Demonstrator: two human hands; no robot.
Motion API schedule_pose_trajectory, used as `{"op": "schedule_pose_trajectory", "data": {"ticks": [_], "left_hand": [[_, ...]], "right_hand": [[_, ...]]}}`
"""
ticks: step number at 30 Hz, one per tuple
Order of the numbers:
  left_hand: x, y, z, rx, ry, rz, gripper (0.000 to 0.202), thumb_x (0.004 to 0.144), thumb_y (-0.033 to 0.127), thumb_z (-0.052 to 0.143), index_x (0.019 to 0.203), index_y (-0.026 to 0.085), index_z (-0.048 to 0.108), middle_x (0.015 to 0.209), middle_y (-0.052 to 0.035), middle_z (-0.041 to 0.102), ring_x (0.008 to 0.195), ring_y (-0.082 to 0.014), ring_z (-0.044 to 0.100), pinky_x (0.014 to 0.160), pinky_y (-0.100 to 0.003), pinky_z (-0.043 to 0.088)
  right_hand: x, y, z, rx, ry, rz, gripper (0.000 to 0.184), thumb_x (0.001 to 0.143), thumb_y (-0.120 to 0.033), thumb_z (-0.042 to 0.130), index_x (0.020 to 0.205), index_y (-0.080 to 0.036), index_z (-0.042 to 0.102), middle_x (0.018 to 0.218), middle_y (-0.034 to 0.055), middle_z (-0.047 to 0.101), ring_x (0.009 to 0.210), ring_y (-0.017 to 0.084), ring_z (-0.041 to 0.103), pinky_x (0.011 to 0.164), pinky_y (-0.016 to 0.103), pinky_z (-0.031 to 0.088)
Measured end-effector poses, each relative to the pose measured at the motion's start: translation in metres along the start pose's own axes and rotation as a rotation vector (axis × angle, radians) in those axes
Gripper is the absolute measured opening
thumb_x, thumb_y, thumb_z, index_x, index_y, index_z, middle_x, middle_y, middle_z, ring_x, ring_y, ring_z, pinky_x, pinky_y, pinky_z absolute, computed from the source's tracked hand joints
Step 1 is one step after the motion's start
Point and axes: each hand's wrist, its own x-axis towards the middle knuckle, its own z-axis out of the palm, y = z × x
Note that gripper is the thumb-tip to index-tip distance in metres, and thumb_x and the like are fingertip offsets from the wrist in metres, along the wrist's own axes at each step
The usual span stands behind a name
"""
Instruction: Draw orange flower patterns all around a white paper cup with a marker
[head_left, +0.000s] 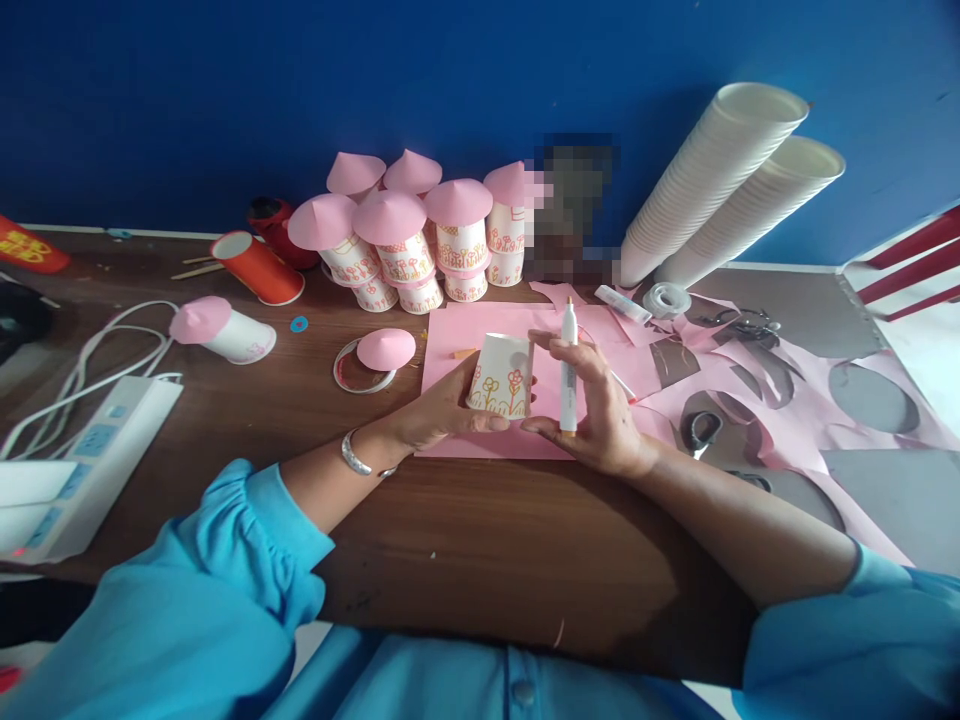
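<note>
A white paper cup (501, 378) with flowers drawn on it in red and yellow-brown is held upside down in my left hand (457, 405), thumb along its lower rim. In my right hand (600, 410) a white marker (568, 375) stands upright between fingers and thumb, just right of the cup. Below both hands lies a pink paper sheet (450, 330). Behind them is a group of decorated cup towers with pink cone roofs (390, 215). A small pink cone (386, 349) rests by a roll of tape (349, 375) to the left.
Two tall stacks of white cups (712, 180) lean against the blue wall. Pink paper scraps (870, 390), scissors (701, 432) and clear tape (666, 299) lie to the right. On the left are a red cup (259, 268), a cone-topped cup (244, 335) and a power strip (112, 460) with cables.
</note>
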Motion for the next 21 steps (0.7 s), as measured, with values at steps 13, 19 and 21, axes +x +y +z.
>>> {"op": "schedule_pose_trajectory", "data": {"ticks": [13,19,21], "left_hand": [[0.001,-0.0062,-0.0016,-0.11,0.118,0.079,0.068,0.072,0.019,0.091,0.132,0.023,0.059,0.136,-0.0124,0.068,0.121,-0.03,0.069,0.105,-0.048,0.056],[0.0012,-0.0053,-0.0016,-0.06,0.107,0.1,0.07,0.073,0.021,0.091,0.133,0.023,0.057,0.132,-0.0122,0.069,0.121,-0.0301,0.069,0.104,-0.048,0.056],[0.0014,-0.0042,-0.0011,-0.033,0.108,0.104,0.07,0.073,0.022,0.091,0.133,0.023,0.056,0.13,-0.0124,0.069,0.121,-0.0298,0.069,0.104,-0.047,0.056]], "right_hand": [[-0.0009,0.0045,-0.0047,0.028,0.084,0.074,0.041,0.107,-0.044,0.053,0.144,-0.027,0.053,0.108,0.0089,0.066,0.099,0.027,0.065,0.09,0.051,0.058],[-0.0008,0.004,-0.0026,0.013,0.074,0.115,0.037,0.105,-0.037,0.058,0.141,-0.03,0.053,0.103,0.0057,0.064,0.094,0.024,0.064,0.09,0.05,0.058],[-0.0026,0.0058,-0.0002,0.047,0.059,0.165,0.038,0.104,-0.034,0.06,0.141,-0.03,0.052,0.104,0.0046,0.063,0.093,0.023,0.066,0.09,0.049,0.058]]}}
